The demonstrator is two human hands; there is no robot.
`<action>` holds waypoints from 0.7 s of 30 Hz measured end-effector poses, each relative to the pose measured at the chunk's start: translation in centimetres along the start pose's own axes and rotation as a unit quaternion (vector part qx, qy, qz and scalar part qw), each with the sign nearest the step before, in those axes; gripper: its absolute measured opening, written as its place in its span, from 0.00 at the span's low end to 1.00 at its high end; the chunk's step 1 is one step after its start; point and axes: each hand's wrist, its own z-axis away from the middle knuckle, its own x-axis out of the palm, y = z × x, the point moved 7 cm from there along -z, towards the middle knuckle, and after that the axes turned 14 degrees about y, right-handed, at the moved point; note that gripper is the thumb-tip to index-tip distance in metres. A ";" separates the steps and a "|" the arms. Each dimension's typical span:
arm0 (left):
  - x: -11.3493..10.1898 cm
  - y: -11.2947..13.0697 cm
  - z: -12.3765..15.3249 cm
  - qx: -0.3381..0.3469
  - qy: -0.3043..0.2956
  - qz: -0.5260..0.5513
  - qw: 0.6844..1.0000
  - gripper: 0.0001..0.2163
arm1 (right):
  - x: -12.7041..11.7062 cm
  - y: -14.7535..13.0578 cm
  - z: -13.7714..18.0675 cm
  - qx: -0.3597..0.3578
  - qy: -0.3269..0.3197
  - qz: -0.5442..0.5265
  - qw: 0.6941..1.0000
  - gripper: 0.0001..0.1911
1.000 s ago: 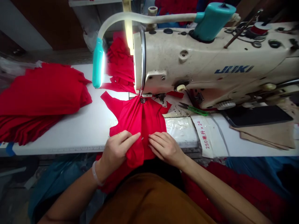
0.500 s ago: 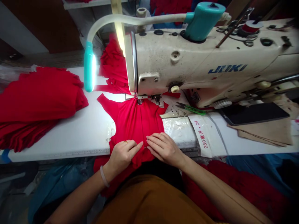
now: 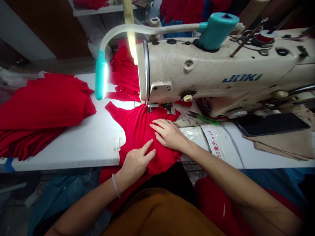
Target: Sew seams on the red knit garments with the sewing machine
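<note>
A red fabric piece lies on the white table under the presser foot of a cream sewing machine. My left hand rests on the cloth's near edge, its forefinger stretched out and the other fingers curled into a fold of the cloth. My right hand lies flat on the cloth a short way in front of the needle, fingers spread and pressing down. The cloth hangs off the table edge toward my lap.
A stack of red cloth lies at the left, more red cloth behind the machine. A teal lamp shines over the table. Green thread snips, a phone, a printed plastic bag and brown paper lie at the right.
My right hand has slid forward along the cloth toward the needle. My left hand has moved slightly right and forward, and the cloth has advanced under the foot.
</note>
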 end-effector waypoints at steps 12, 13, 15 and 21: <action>2.0 -2.7 -2.2 -0.064 -0.078 -0.003 0.995 0.21 | 0.7 3.1 -1.3 -0.036 -0.052 0.088 0.994 0.23; 2.1 -3.0 -2.4 -0.065 -0.075 0.002 0.995 0.21 | 0.0 3.2 -0.5 -0.065 -0.059 0.094 0.992 0.23; 2.4 -3.6 -2.8 -0.066 -0.073 0.010 0.995 0.21 | -1.5 3.1 1.1 -0.128 -0.074 0.121 0.982 0.22; 2.8 -5.5 -4.5 -0.066 -0.076 -0.005 0.995 0.21 | -5.2 1.5 4.0 -0.218 -0.112 0.118 0.962 0.09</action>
